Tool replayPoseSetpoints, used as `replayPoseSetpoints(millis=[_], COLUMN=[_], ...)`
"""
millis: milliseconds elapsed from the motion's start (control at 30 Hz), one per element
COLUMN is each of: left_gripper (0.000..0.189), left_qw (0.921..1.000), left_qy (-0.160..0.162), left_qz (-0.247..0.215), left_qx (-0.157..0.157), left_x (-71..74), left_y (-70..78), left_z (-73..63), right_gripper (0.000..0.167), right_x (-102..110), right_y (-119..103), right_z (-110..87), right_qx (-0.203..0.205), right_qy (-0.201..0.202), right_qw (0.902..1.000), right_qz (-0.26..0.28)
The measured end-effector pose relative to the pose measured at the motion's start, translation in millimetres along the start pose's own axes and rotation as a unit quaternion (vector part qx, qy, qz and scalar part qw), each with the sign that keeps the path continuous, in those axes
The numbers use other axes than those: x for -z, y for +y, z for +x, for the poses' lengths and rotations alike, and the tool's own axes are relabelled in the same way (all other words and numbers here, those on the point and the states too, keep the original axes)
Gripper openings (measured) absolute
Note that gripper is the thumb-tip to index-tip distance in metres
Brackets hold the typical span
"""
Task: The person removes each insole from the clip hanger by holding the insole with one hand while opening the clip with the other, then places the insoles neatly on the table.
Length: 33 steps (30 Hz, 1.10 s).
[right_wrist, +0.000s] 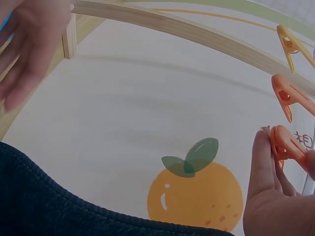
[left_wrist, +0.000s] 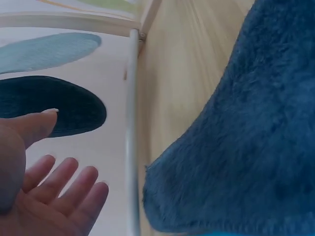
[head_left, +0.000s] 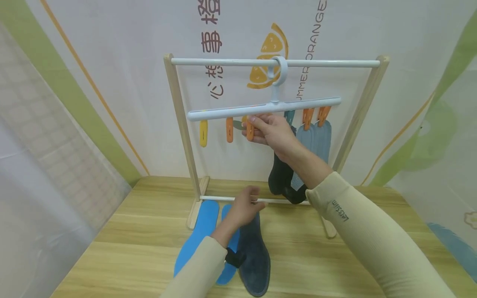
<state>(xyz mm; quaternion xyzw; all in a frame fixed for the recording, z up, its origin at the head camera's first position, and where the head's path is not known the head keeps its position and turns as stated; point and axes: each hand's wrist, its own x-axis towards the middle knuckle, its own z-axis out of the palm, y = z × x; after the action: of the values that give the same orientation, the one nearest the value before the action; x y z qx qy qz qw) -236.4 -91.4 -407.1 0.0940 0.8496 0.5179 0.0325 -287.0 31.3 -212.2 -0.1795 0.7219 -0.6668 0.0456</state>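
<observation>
My right hand (head_left: 277, 134) is raised to the white hanger (head_left: 231, 112) and pinches an orange clothespin (head_left: 250, 130) hanging from it. In the right wrist view, thumb and fingers lie on either side of that clothespin (right_wrist: 284, 145). Lower down, my left hand (head_left: 244, 207) hovers over the far end of a dark blue fuzzy insole (head_left: 255, 256) lying on the table. Its fingers are loosely spread and hold nothing, as the left wrist view shows. Two bright blue insoles (head_left: 199, 236) lie to the left, one partly covered by the dark insole and my left arm.
The hanger hooks over a white rod on a wooden rack (head_left: 181, 124). Orange clothespins hold grey-blue insoles (head_left: 323, 138) at its right; dark insoles (head_left: 277, 178) hang beside them. Another orange clothespin (head_left: 229, 130) and a yellow one (head_left: 203, 133) hang at the left. A white lower bar (head_left: 220, 198) crosses behind.
</observation>
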Motion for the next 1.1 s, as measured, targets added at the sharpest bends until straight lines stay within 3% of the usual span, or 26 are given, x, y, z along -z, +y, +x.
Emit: replayPoseSetpoints(millis=[233,433,667,867,1100], left_gripper=[0.064,0.052,0.04,0.026,0.019], left_qw=[0.999,0.9981,0.9974,0.9966,0.9977], left_qy=[0.011,0.028,0.06,0.062,0.051], left_qz=[-0.038,-0.038,-0.024,-0.004,-0.005], left_qx=[-0.02,-0.039,-0.031,-0.054,-0.044], left_x=[-19.9,-36.0,-41.3,-40.8,-36.7], left_y=[-1.4,5.0,7.0,3.0,-1.1], left_z=[22.9,33.5,32.2,29.2,24.2], right_gripper=[0.042,0.038,0.038,0.039,0.041], right_x=[2.0,3.2,-0.5,-3.7,-3.6], right_y=[-1.9,-1.0,3.4,6.9,5.1], right_z=[0.5,0.1,0.7,2.4,1.3], right_qx=[-0.005,-0.009,0.023,0.045,0.055], right_qy=[-0.009,-0.013,-0.001,0.013,0.009], right_qw=[0.9999,0.9999,0.9997,0.9989,0.9984], right_qz=[0.0,0.0,-0.003,0.005,-0.012])
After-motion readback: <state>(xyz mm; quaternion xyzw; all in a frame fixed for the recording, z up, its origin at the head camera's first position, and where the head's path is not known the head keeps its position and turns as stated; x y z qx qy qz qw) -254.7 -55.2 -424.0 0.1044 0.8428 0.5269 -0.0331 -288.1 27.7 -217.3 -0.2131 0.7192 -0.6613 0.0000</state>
